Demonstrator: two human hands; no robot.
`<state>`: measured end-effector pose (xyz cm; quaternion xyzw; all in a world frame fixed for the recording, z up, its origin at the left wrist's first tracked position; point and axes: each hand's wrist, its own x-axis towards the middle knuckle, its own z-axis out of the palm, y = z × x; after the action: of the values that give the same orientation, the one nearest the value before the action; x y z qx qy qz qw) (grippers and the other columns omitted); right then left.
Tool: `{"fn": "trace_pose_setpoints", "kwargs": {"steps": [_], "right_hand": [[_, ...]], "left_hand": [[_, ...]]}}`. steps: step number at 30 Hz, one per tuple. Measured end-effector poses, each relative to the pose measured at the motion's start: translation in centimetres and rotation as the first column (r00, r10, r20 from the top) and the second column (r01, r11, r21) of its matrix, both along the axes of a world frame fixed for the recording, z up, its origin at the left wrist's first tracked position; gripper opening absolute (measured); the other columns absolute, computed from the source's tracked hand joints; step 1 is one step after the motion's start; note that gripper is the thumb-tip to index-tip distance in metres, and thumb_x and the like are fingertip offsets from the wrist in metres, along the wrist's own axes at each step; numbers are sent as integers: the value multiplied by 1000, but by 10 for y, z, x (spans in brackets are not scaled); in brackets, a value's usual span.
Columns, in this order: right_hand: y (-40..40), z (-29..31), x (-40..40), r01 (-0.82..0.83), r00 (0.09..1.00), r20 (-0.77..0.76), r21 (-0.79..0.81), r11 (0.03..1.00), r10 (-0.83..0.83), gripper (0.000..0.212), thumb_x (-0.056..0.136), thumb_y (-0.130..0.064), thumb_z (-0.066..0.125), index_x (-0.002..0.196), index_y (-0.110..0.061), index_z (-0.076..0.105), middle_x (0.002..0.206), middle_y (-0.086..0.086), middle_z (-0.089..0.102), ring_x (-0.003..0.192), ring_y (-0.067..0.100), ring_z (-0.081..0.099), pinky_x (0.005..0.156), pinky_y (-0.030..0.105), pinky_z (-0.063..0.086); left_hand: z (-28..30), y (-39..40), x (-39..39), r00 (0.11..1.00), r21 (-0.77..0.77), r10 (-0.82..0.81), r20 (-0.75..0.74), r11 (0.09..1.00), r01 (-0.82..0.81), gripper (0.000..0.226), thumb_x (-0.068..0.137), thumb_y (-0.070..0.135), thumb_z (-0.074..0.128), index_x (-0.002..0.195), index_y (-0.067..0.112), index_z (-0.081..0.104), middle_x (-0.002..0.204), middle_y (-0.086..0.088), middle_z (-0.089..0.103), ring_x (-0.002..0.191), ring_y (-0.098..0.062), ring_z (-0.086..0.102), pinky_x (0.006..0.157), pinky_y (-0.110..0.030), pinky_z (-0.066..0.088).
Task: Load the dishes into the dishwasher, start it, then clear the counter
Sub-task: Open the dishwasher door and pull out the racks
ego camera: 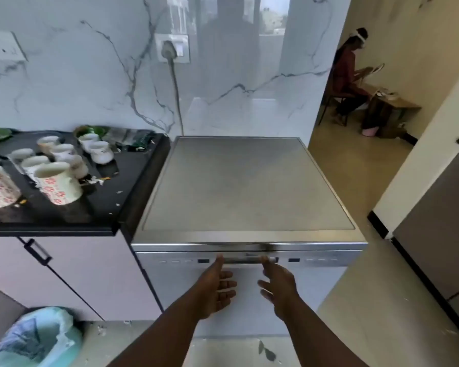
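Before you, door closed: silver stainless-steel dishwasher point(247, 186) beside black stone worktop point(64, 207). On the worktop, white ceramic cups point(59, 181), some with red floral print. Your left hand point(215, 284) and right hand point(278, 284): each grip released, fingertips reaching the dishwasher's handle bar point(245, 260).

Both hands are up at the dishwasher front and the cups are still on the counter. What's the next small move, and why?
Probably curl both hands onto the handle and pull the door down. The dishwasher looks closed, the left hand and right hand are open with fingertips at the handle, and the cups cannot be loaded until it opens.
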<state>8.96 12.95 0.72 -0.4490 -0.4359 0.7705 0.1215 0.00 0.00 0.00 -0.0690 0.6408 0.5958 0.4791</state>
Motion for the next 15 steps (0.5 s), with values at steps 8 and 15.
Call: {"fn": "trace_pose_setpoints", "kwargs": {"steps": [8, 15], "right_hand": [[27, -30, -18, -21, 962, -255, -431, 902, -100, 36, 86, -34, 66, 112, -9, 63, 115, 14, 67, 111, 33, 60, 93, 42, 48], [38, -36, -28, -9, 947, -284, -492, 870, -151, 51, 85, -34, 68, 126, -5, 56, 115, 15, 64, 106, 31, 60, 83, 35, 51]], "left_hand": [[-16, 48, 6, 913, 247, 310, 264, 893, -375, 66, 89, 67, 45, 112, 9, 66, 109, -7, 67, 104, -24, 58, 85, -33, 45], [-25, 71, 10, 861, 334, 401, 314, 802, -495, 63, 89, 64, 48, 124, 12, 60, 106, -7, 68, 104, -26, 60, 82, -33, 49]]}}
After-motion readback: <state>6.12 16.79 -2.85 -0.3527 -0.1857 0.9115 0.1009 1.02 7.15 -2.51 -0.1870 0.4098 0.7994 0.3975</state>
